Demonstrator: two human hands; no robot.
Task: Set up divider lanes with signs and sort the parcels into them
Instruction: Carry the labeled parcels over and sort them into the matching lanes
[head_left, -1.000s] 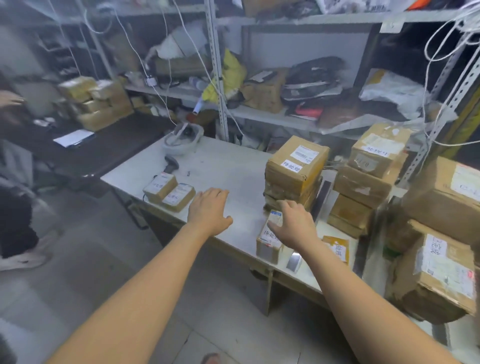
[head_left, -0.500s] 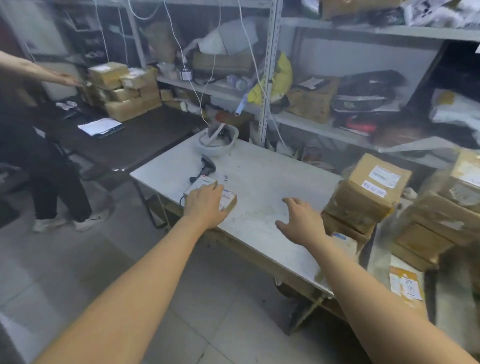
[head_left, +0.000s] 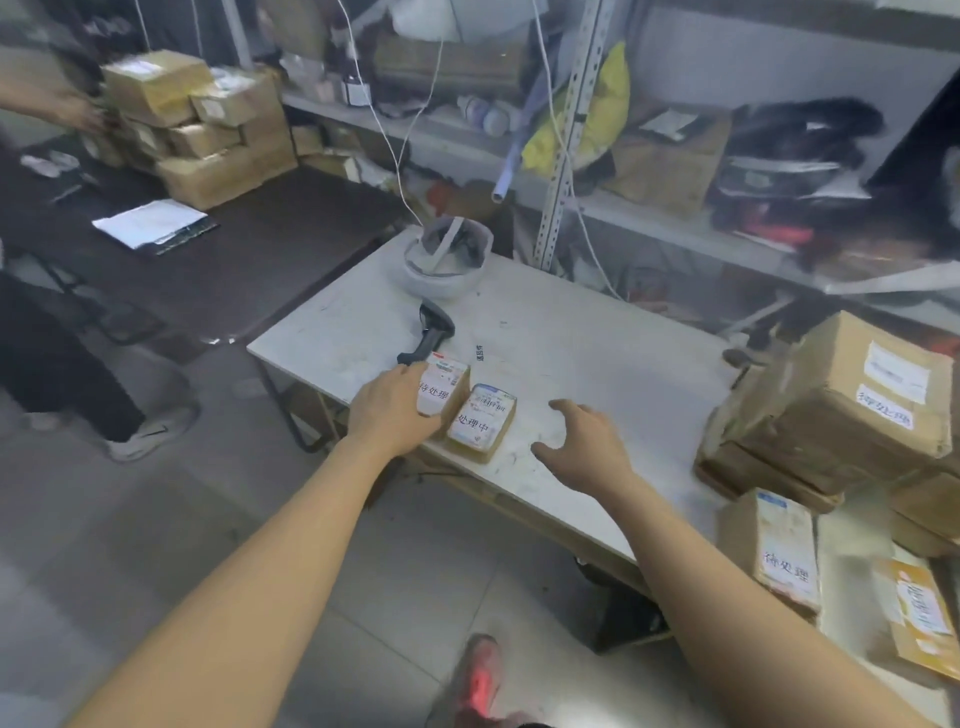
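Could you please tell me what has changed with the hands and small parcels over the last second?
The left hand moved left onto the left small parcel; the right hand left the stacks and hovers open. Both small parcels, including the right one, stayed put.

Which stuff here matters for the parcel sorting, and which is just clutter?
Job: two small labelled parcels under the left hand; right hand open; stacked boxes; upright parcel.
Clutter: scanner, helmet, shelf junk, papers.

Under your left hand (head_left: 395, 410), the small box (head_left: 441, 391) reads 待处理. The box beside it (head_left: 480, 427) reads 处理中. You can read 待处理 again on the upright parcel (head_left: 779, 551) and on the big carton (head_left: 852, 395) at right.
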